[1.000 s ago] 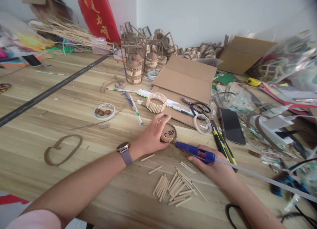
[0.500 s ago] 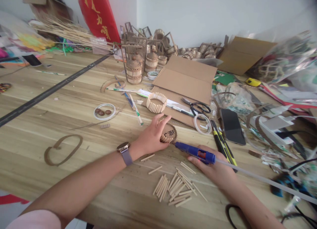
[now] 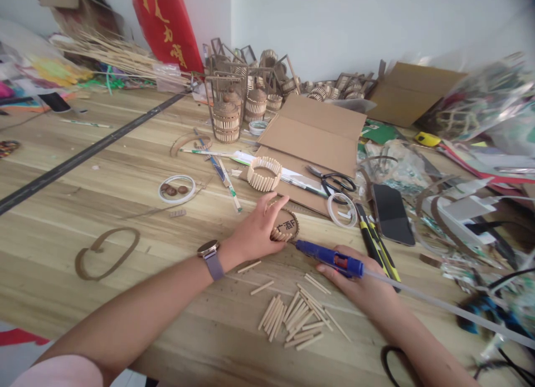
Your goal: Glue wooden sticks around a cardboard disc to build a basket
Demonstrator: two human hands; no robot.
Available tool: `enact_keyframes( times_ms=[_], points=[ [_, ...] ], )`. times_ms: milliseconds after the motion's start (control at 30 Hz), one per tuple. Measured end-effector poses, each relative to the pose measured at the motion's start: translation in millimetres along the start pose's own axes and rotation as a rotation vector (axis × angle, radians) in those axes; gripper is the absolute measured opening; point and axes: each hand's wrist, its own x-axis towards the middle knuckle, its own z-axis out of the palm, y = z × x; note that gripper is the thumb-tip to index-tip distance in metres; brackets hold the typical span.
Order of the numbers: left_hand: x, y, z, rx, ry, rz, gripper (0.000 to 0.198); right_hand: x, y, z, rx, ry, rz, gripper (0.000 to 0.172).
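Note:
My left hand [image 3: 259, 226] grips a round cardboard disc [image 3: 287, 224] with printed characters and short wooden sticks along its edge; the hand covers its left side. In my right hand [image 3: 361, 278] is a blue hot glue gun [image 3: 330, 257], its nozzle at the disc's lower right edge and a long glue stick trailing from its back. Whether the nozzle touches the disc I cannot tell. Loose short wooden sticks [image 3: 298, 317] lie in a pile nearer to me. Beyond my left hand stands a ring of pale wooden sticks [image 3: 264, 174].
Black scissors [image 3: 334, 180] and a tape roll [image 3: 341, 209] lie near folded cardboard [image 3: 313, 133]. Yellow-black cutters [image 3: 378, 247] and a phone [image 3: 393, 214] are beyond my right hand. Small lidded wooden buckets [image 3: 226, 119] stand at the back. A brown strip loop [image 3: 106, 253] lies left.
Almost nothing differs. Both hands, the disc and the glue gun keep practically the same places.

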Motion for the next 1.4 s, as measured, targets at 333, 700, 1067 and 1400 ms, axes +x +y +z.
enact_keyframes(
  times_ms=[333, 700, 1067, 1400],
  points=[
    [0.6, 1.4, -0.7, -0.003, -0.013, -0.032, 0.099, 3.6, 7.9, -0.3, 0.308, 0.009, 0.285, 0.040],
    [0.2, 1.7, -1.6, -0.012, -0.027, -0.015, 0.100, 6.3, 19.2, -7.7, -0.036, 0.109, 0.221, 0.042],
    [0.3, 2.2, -1.8, 0.018, -0.028, -0.022, 0.098, -20.3, -8.7, 13.2, -0.220, -0.140, -0.374, 0.022],
    [0.9, 2.6, -2.7, 0.019, -0.043, -0.030, 0.098, -18.3, -20.0, 11.4, -0.140, -0.261, -0.213, 0.016]
  ],
)
